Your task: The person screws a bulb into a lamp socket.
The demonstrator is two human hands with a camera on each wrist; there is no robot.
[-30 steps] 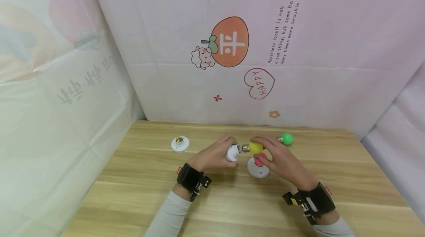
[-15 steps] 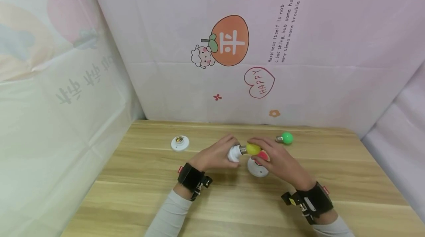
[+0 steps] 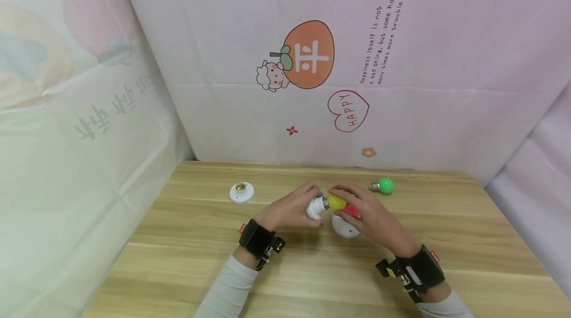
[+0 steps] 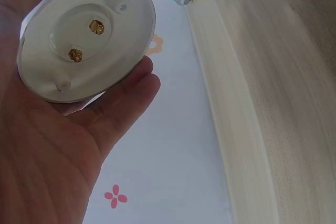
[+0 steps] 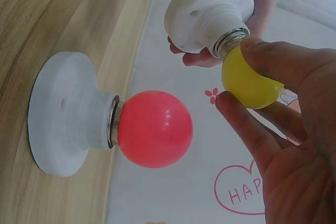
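Nearest you, pale sleeves run up to a black strap on each wrist; the small red tags on the straps carry marks too small to read. Your left hand has its fingers and thumb curled round the rim of a white socket; the left wrist view shows the underside, with two brass screws. Your right hand pinches the yellow bulb between thumb and fingers. The bulb is tilted, its metal thread at the mouth of that socket, partly inside; depth cannot be told.

Below and just beside your right hand, a second socket stands on the table with the red bulb in it; in the head view your fingers hide part of that bulb. Farther back on your left sits a third socket, brass showing in its mouth. Back right, the green bulb lies on its side.

Behind, the printed sheet reads "HAPPY" in a heart and "Happiness itself is not a bad thing, but some happy prod…", cut off by the top edge. An orange fruit bears 平. Lettering on the left sheet is faint.
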